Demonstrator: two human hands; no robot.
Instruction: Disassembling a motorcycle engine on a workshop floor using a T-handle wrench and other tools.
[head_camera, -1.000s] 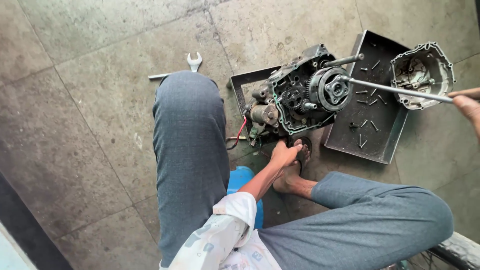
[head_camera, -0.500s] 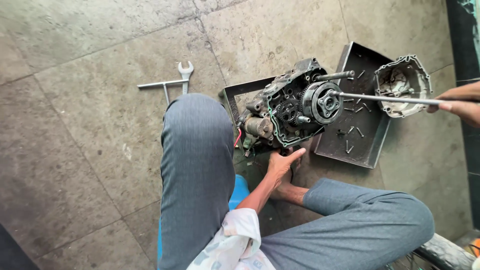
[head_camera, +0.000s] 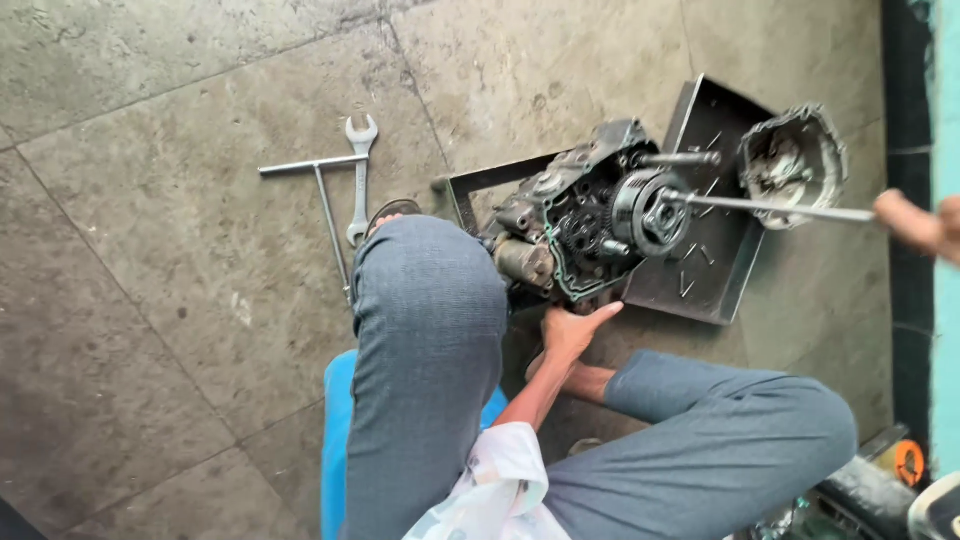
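Stone-tiled floor, left hand (head_camera: 572, 330) spread, touching engine (head_camera: 585, 225) underside, right hand (head_camera: 915, 222) gripping long wrench (head_camera: 770, 206).

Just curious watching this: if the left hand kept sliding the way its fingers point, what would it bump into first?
Probably the engine block: the left hand already rests by its lower edge, fingers pointing up-right along it. Depth is hard to judge.
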